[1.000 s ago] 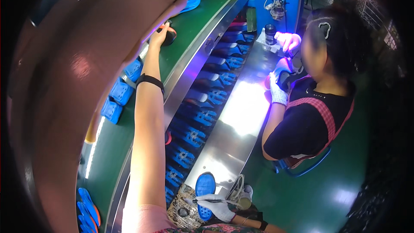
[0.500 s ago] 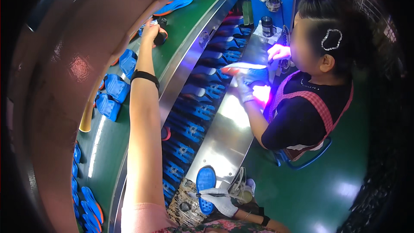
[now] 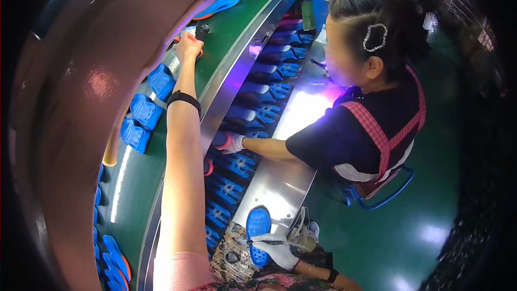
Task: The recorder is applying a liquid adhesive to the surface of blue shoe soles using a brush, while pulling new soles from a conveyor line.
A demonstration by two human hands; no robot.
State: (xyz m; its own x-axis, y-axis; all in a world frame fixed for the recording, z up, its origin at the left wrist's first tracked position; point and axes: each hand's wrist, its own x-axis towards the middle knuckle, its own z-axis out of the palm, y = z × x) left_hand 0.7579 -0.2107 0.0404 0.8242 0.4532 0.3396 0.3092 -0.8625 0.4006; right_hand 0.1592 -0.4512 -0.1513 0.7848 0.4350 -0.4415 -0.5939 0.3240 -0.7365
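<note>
Blue sole [image 3: 258, 234] lies flat at the near end of the metal surface [image 3: 280, 183], close to my body, toe end pointing away from me. My right hand [image 3: 274, 248], in a white glove, rests against the sole's right edge, fingers pinched together on a thin dark tool [image 3: 272, 242] that lies across it. Just right of that hand, a bundle of white cords [image 3: 302, 226]. Left of the sole, a patterned cloth [image 3: 231, 253] on the surface edge.

Next out, a lower belt [image 3: 237, 167] carries a row of blue shoe parts running away from me. A co-worker in a dark top with a pink checked apron sits at the right of the metal surface; their gloved hand [image 3: 232, 142] reaches onto that row and touches one part.

My left arm stretches far out over the green belt [image 3: 226, 43], black band [image 3: 183, 98] on the wrist. My left hand [image 3: 187, 48] is closed around a small black object [image 3: 202, 32] at the far end of my reach. Cannot tell what the object is. More blue soles [image 3: 145, 110] sit on the green belt left of my arm, and others [image 3: 223, 0] farther up.
</note>
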